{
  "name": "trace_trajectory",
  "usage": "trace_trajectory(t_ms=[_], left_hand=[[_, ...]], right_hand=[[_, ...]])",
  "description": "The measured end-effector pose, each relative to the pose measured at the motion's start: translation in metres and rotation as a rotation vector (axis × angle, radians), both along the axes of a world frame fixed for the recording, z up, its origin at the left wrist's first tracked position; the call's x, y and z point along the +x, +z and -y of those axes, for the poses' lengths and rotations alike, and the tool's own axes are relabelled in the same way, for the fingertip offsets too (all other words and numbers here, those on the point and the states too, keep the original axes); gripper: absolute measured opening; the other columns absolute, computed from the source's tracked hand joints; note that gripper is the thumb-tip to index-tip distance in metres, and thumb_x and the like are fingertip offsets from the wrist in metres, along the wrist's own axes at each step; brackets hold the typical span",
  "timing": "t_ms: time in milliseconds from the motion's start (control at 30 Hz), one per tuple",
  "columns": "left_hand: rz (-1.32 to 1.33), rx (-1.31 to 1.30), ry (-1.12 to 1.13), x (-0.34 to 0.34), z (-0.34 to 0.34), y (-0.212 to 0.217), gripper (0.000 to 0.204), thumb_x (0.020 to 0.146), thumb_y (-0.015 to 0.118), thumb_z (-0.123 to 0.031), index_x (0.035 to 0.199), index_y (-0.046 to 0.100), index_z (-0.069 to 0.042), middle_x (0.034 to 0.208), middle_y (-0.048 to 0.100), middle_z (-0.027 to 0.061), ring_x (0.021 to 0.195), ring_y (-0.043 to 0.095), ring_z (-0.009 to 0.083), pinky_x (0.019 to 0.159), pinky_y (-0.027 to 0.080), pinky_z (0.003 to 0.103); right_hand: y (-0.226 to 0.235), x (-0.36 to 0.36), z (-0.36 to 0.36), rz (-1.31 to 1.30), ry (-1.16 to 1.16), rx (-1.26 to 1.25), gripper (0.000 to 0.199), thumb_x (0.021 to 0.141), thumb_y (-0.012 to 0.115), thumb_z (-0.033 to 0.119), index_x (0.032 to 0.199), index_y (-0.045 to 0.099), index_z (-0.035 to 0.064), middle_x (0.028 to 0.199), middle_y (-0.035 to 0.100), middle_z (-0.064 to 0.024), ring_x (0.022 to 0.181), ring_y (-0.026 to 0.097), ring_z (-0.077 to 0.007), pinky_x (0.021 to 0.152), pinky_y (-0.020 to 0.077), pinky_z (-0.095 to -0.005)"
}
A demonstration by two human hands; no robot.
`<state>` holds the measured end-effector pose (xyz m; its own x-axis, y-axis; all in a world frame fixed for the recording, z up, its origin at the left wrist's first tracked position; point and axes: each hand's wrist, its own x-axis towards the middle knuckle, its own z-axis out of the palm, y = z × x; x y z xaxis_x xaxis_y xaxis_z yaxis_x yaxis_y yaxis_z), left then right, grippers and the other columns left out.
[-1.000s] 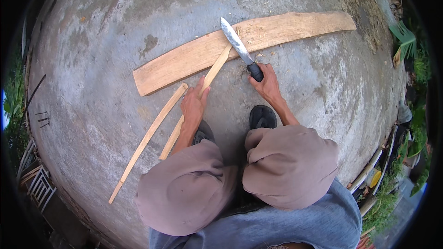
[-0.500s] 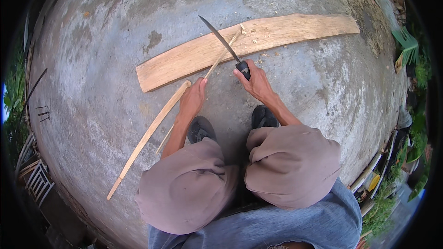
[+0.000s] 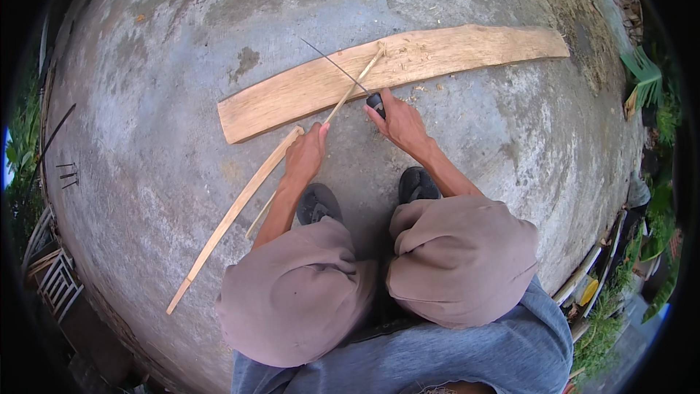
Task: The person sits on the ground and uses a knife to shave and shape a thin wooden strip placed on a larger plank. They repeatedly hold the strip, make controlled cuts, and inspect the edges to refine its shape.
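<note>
- Clearly, the left hand [image 3: 306,152] is wrapped around a thin stick [image 3: 338,106], whose far end lies over the board [image 3: 452,49].
- The right hand [image 3: 402,125] grips a knife [image 3: 375,104], its handle just this side of the board; from here, I can't tell whether blade meets stick.
- Another stick [image 3: 237,213] lies nearer than the board's left end.

Free concrete [image 3: 510,146] right, knife [image 3: 375,103] and plank [image 3: 467,47] ahead
</note>
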<state>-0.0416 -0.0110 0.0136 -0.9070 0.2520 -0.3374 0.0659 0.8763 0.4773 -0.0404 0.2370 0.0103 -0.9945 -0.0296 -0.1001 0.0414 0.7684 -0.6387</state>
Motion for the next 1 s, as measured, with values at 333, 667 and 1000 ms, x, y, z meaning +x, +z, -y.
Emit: trace_trajectory(t_ms=[333, 667, 1000], left_hand=[[-0.015, -0.022, -0.023, -0.001, 0.004, -0.003, 0.044, 0.113, 0.036, -0.043, 0.106, 0.058, -0.006, 0.085, 0.067, 0.031, 0.085, 0.065, 0.0534, 0.073, 0.048, 0.062], [-0.015, -0.044, -0.057, -0.006, 0.003, 0.0, 0.044, 0.113, 0.036, -0.042, 0.106, 0.058, -0.005, 0.083, 0.068, 0.0304, 0.083, 0.066, 0.0516, 0.072, 0.05, 0.061], [-0.049, -0.014, -0.056, -0.005, 0.01, -0.007, 0.045, 0.112, 0.038, -0.043, 0.107, 0.06, -0.004, 0.08, 0.068, 0.0323, 0.083, 0.067, 0.0534, 0.072, 0.051, 0.062]], right_hand=[[0.033, -0.004, -0.002, 0.137, -0.018, -0.203, 0.044, 0.1, 0.068, 0.039, 0.115, 0.055, -0.0012, 0.086, 0.07, -0.0261, 0.08, 0.071, -0.0444, 0.066, 0.0521, -0.0506], [0.006, -0.001, -0.001, 0.064, 0.026, 0.106, 0.049, 0.099, 0.068, 0.041, 0.115, 0.054, -0.0036, 0.077, 0.069, -0.0238, 0.075, 0.072, -0.0428, 0.063, 0.0553, -0.047], [0.045, -0.015, -0.005, 0.367, -0.033, -0.312, 0.05, 0.101, 0.065, 0.044, 0.111, 0.057, -0.0041, 0.068, 0.066, -0.0177, 0.063, 0.068, -0.0302, 0.059, 0.0531, -0.0406]])
